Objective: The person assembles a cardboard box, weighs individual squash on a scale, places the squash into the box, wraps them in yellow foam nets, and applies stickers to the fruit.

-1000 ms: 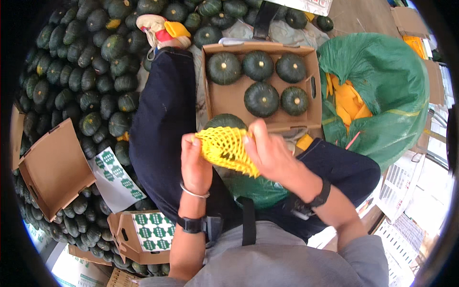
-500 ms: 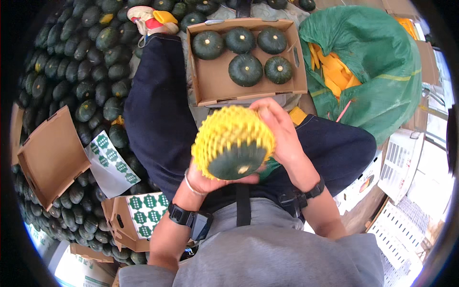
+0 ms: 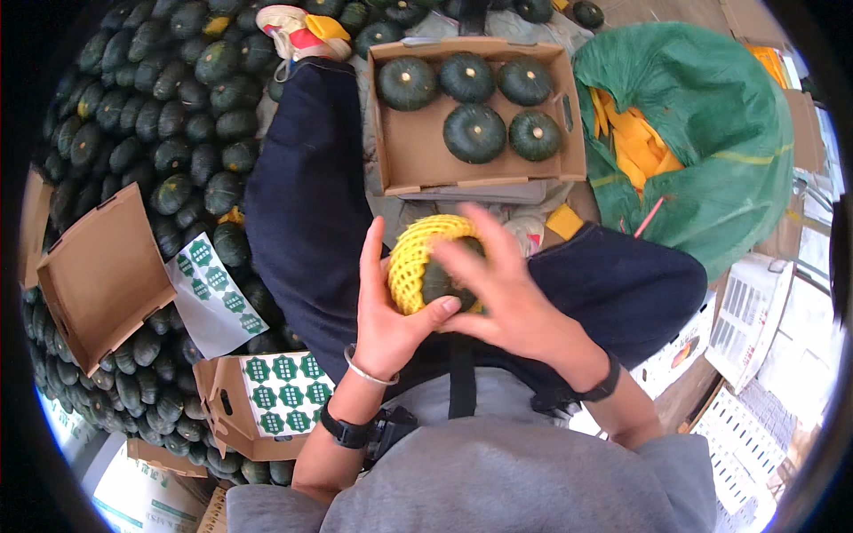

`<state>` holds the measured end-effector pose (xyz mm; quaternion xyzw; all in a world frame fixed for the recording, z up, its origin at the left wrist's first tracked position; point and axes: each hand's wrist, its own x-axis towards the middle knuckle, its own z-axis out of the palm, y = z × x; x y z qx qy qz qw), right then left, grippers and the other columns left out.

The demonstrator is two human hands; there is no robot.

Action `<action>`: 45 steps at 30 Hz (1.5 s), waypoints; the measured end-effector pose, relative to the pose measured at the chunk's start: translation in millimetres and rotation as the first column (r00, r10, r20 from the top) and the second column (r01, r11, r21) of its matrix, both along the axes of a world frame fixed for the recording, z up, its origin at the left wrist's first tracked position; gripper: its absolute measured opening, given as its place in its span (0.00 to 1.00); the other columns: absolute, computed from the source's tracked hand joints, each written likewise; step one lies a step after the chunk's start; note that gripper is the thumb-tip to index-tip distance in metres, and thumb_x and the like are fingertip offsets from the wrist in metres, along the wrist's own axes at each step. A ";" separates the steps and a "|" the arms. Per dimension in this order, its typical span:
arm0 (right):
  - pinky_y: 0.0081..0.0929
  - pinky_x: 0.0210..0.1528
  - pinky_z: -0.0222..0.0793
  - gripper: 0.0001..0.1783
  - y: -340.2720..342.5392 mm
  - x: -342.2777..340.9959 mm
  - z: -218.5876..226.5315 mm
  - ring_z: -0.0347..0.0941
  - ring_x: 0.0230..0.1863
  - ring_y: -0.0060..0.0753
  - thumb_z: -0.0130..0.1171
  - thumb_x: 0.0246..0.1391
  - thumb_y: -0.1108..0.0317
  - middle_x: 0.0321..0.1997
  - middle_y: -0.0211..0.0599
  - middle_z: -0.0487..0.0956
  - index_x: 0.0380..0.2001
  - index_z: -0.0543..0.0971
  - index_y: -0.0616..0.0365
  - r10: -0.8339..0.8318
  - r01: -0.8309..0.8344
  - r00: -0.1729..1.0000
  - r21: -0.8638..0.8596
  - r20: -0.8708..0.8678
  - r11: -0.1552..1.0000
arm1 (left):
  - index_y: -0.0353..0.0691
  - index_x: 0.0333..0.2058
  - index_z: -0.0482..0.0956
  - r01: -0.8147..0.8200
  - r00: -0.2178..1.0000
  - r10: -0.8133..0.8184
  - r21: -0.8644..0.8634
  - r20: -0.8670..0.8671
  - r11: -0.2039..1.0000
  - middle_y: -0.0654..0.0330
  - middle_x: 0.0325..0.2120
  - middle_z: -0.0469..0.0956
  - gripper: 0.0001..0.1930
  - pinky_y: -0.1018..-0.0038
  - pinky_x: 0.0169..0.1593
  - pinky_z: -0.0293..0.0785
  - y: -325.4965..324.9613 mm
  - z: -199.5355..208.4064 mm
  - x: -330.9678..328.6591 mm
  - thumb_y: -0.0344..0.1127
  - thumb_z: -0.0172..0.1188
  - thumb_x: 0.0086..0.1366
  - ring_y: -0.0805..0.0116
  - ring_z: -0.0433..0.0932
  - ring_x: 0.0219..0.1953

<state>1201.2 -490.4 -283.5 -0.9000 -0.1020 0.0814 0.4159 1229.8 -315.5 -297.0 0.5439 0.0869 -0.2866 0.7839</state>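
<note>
A dark green pumpkin [image 3: 440, 281] partly wrapped in a yellow foam net [image 3: 409, 266] is held above my lap. The net covers its left and upper side, while bare rind shows on the right. My left hand [image 3: 391, 324] cups the wrapped side, thumb across the front and most fingers upright or hidden behind it. My right hand [image 3: 502, 298] is at the bare side with fingers spread and blurred in front of the rind. Beyond my hands a shallow cardboard box [image 3: 409, 164] holds several pumpkins, stems up, with a gap at its near left.
Pumpkins [image 3: 178, 155] lie piled at the left. An open carton [image 3: 107, 280], a sticker sheet [image 3: 218, 298] and a box of green labels [image 3: 235, 426] rest there. A green sack [image 3: 729, 178] with yellow nets [image 3: 635, 147] stands at right; a white crate [image 3: 742, 440] lies lower right.
The pumpkin has turned and sits lower, its bare side now facing right. My left hand has moved up its left side. My right fingers have swung across its front.
</note>
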 end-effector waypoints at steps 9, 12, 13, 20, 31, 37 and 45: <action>0.62 0.52 0.60 0.38 26.8 75.4 -50.5 0.54 0.58 0.65 0.70 0.30 0.60 0.61 0.50 0.56 0.51 0.70 0.38 -0.143 0.135 0.967 0.051 0.212 0.990 | 0.36 0.65 0.44 -0.046 0.988 0.009 0.235 0.155 0.971 0.50 0.55 0.64 0.45 0.70 0.56 0.65 -0.3 -26.4 56.7 0.22 0.61 0.50 0.62 0.67 0.53; 0.57 0.51 0.59 0.35 3.5 132.2 -83.4 0.55 0.58 0.60 0.70 0.31 0.58 0.60 0.43 0.59 0.49 0.71 0.38 -0.096 0.165 0.962 -0.264 0.255 0.950 | 0.38 0.63 0.53 -0.184 0.983 0.177 0.239 0.051 0.954 0.49 0.56 0.64 0.31 0.75 0.51 0.66 -1.7 -54.4 112.4 0.27 0.50 0.61 0.64 0.68 0.52; 0.57 0.50 0.59 0.37 2.2 145.4 -94.2 0.54 0.60 0.59 0.70 0.31 0.56 0.61 0.41 0.58 0.51 0.71 0.37 -0.047 0.095 0.992 -0.436 0.121 0.895 | 0.35 0.60 0.57 -0.194 0.981 0.179 0.307 0.075 0.932 0.48 0.54 0.66 0.29 0.72 0.52 0.65 -6.9 -70.0 129.2 0.26 0.52 0.59 0.63 0.68 0.51; 0.64 0.51 0.53 0.34 37.0 146.1 -165.4 0.47 0.64 0.60 0.61 0.43 0.57 0.65 0.45 0.55 0.57 0.66 0.44 -0.216 0.221 0.974 -0.497 0.069 0.839 | 0.29 0.55 0.63 0.086 0.977 -0.195 0.671 0.089 0.737 0.49 0.46 0.73 0.27 0.71 0.50 0.69 -16.2 -184.9 191.9 0.26 0.54 0.55 0.62 0.73 0.45; 0.51 0.67 0.44 0.44 -202.3 -6.1 -241.4 0.50 0.67 0.57 0.68 0.33 0.59 0.67 0.46 0.57 0.59 0.66 0.49 -0.729 0.014 0.352 -0.775 -0.587 0.631 | 0.37 0.59 0.60 0.034 0.839 -0.420 0.737 0.346 0.675 0.51 0.50 0.72 0.34 0.72 0.54 0.66 1.6 -198.0 178.7 0.15 0.49 0.49 0.59 0.71 0.52; 0.42 0.49 0.68 0.29 -250.1 7.6 -201.0 0.72 0.49 0.51 0.59 0.46 0.65 0.50 0.50 0.74 0.54 0.69 0.54 -0.780 0.444 0.568 -0.701 -0.262 0.558 | 0.41 0.58 0.61 0.031 0.825 -0.496 0.855 0.271 0.518 0.48 0.44 0.75 0.33 0.70 0.49 0.69 7.6 -180.3 196.2 0.21 0.54 0.51 0.53 0.75 0.46; 0.26 0.42 0.70 0.13 -98.3 34.3 -15.2 0.75 0.39 0.34 0.59 0.49 0.73 0.39 0.38 0.77 0.40 0.76 0.59 -0.572 0.593 0.800 0.390 -0.184 0.704 | 0.34 0.62 0.52 0.525 0.807 -0.545 0.145 0.229 0.839 0.54 0.49 0.70 0.38 0.70 0.55 0.65 -95.2 -31.5 80.7 0.32 0.64 0.57 0.64 0.69 0.53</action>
